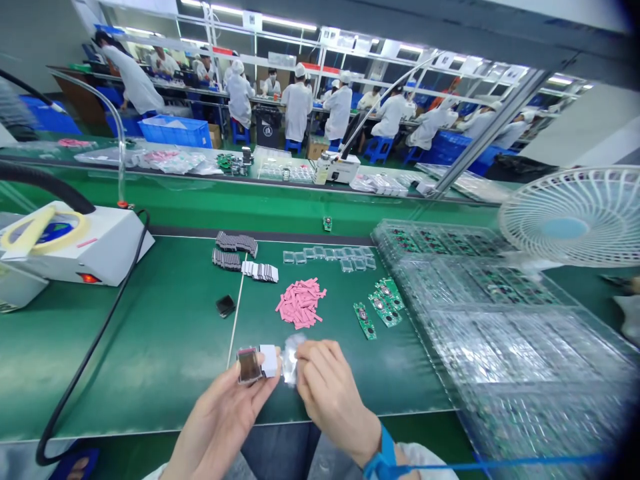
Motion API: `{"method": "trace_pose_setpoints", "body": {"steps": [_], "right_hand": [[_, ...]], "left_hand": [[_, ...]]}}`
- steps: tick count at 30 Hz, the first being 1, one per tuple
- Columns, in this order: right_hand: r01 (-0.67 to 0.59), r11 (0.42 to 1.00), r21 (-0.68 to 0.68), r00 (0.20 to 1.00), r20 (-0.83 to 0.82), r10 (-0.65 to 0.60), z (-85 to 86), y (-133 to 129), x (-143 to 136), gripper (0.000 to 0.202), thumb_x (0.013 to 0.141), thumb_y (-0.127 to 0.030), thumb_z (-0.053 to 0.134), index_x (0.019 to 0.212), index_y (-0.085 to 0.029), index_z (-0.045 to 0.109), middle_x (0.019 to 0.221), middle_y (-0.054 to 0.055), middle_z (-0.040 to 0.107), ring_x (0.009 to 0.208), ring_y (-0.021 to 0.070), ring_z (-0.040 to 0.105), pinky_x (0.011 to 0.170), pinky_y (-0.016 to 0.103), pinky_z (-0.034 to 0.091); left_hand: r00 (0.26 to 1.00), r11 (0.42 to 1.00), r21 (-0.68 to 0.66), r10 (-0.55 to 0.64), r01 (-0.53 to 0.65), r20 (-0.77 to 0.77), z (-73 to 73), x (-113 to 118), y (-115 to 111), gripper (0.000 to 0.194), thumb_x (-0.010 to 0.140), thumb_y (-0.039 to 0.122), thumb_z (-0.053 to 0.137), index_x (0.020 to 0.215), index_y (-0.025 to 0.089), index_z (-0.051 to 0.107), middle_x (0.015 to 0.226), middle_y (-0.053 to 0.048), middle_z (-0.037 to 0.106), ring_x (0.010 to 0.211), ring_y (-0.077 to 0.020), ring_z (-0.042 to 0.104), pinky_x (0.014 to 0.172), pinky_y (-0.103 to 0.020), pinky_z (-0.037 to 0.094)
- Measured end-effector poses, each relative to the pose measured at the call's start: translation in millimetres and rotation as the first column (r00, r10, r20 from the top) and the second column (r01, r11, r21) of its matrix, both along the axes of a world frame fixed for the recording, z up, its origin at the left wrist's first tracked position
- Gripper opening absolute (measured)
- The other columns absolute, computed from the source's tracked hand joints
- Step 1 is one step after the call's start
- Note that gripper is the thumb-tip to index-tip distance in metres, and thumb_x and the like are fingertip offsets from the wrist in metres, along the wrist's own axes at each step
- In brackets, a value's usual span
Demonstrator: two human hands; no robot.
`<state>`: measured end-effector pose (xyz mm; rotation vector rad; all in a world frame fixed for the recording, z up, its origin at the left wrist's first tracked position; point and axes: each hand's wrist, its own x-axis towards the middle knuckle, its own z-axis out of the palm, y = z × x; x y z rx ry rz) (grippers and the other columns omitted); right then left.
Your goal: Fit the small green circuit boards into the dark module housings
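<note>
Right hand (327, 383) pinches what seems film (290, 363); left hand (225, 408) grips a screen (249, 366); pink strips (301, 304) and boards (385, 311) lie unused.

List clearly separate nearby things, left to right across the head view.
White boxy machine, small black square piece, clear-edged dark square piece in the left hand, pile of pink strips, narrow green circuit board, white round fan.
</note>
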<state>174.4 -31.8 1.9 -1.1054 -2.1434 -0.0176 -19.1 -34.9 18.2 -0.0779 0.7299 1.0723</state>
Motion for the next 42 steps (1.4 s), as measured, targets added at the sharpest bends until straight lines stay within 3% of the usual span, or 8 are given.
{"method": "trace_pose_setpoints", "body": {"steps": [7, 10, 14, 19, 23, 31, 35, 42], "right_hand": [[-0.021, 0.967, -0.252, 0.921, -0.382, -0.080, 11.0, -22, -2, 0.025, 0.094, -0.008, 0.054, 0.113, -0.021, 0.062, 0.111, 0.010, 0.070, 0.105, 0.0245, 0.065, 0.090, 0.044, 0.050], [-0.077, 0.883, -0.463, 0.677, -0.674, -0.295, 11.5, -34, -13, 0.032, 0.094, -0.023, 0.059, 0.126, -0.025, 0.059, 0.125, 0.011, 0.066, 0.114, 0.0252, 0.064, 0.094, 0.041, 0.053], [-0.414, 0.746, -0.522, 0.318, -0.851, -0.419, 6.3, -42, -33, 0.050, 0.084, -0.043, 0.072, 0.128, -0.024, 0.057, 0.122, 0.012, 0.069, 0.107, 0.0275, 0.069, 0.091, 0.039, 0.057], [-0.504, 0.759, -0.412, 0.155, -0.908, -0.390, 9.8, -40, -31, 0.046, 0.081, -0.049, 0.072, 0.116, -0.023, 0.059, 0.098, 0.010, 0.071, 0.084, 0.0244, 0.071, 0.078, 0.037, 0.059], [-0.360, 0.853, -0.379, 0.288, -0.914, -0.284, 20.5, -39, -7, 0.034, 0.086, -0.046, 0.067, 0.111, -0.025, 0.058, 0.099, 0.007, 0.062, 0.086, 0.0222, 0.065, 0.077, 0.035, 0.057], [-0.071, 0.891, -0.448, 0.944, -0.320, -0.085, 58.0, -54, 22, 0.040, 0.088, -0.014, 0.063, 0.125, -0.026, 0.058, 0.113, 0.008, 0.062, 0.103, 0.0250, 0.058, 0.090, 0.038, 0.051], [-0.007, 0.929, -0.369, 0.997, -0.075, -0.022, 64.3, -58, 17, 0.034, 0.092, -0.009, 0.054, 0.123, -0.021, 0.060, 0.110, 0.009, 0.063, 0.095, 0.0234, 0.058, 0.087, 0.041, 0.048], [0.038, 0.994, -0.106, 0.997, -0.069, -0.045, 56.3, -57, 12, 0.030, 0.088, -0.002, 0.054, 0.113, -0.015, 0.062, 0.094, 0.008, 0.067, 0.081, 0.0203, 0.059, 0.080, 0.041, 0.040]], "left_hand": [[0.967, 0.998, 0.000, -0.059, 0.061, 0.246, 5.0, 8, -1, 0.010, 0.082, 0.016, 0.067, 0.086, 0.012, 0.075, 0.099, -0.016, 0.077, 0.106, -0.0333, 0.069, 0.101, -0.053, 0.051], [0.920, 0.993, 0.042, -0.116, 0.108, 0.374, 4.9, 23, -5, 0.013, 0.076, 0.024, 0.074, 0.083, 0.013, 0.075, 0.098, -0.015, 0.077, 0.102, -0.0310, 0.070, 0.095, -0.045, 0.054], [0.864, 0.987, 0.061, -0.161, 0.150, 0.477, 4.2, 45, -13, 0.021, 0.075, 0.027, 0.075, 0.089, 0.011, 0.074, 0.098, -0.016, 0.076, 0.101, -0.0251, 0.070, 0.093, -0.033, 0.053], [0.842, 0.973, 0.143, -0.230, 0.183, 0.487, 3.4, 55, -19, 0.023, 0.078, 0.028, 0.073, 0.094, 0.011, 0.074, 0.099, -0.015, 0.076, 0.099, -0.0258, 0.070, 0.094, -0.036, 0.052], [0.880, 0.970, 0.112, -0.241, 0.214, 0.409, -2.9, 55, -24, 0.017, 0.082, 0.023, 0.070, 0.090, 0.009, 0.075, 0.101, -0.016, 0.077, 0.098, -0.0245, 0.071, 0.097, -0.038, 0.051], [0.961, 0.953, 0.165, -0.268, 0.254, 0.070, -4.1, 57, -33, 0.015, 0.085, 0.019, 0.071, 0.097, 0.014, 0.077, 0.095, -0.009, 0.076, 0.083, -0.0171, 0.069, 0.079, -0.027, 0.054], [0.966, 0.954, 0.174, -0.255, 0.244, 0.041, -1.4, 57, -36, 0.019, 0.081, 0.021, 0.076, 0.099, 0.018, 0.078, 0.099, -0.008, 0.075, 0.090, -0.0180, 0.069, 0.081, -0.026, 0.053], [0.966, 0.957, 0.138, -0.259, 0.255, 0.015, 2.2, 54, -34, 0.023, 0.078, 0.023, 0.079, 0.100, 0.019, 0.077, 0.096, -0.008, 0.075, 0.090, -0.0193, 0.069, 0.090, -0.031, 0.051]]}}
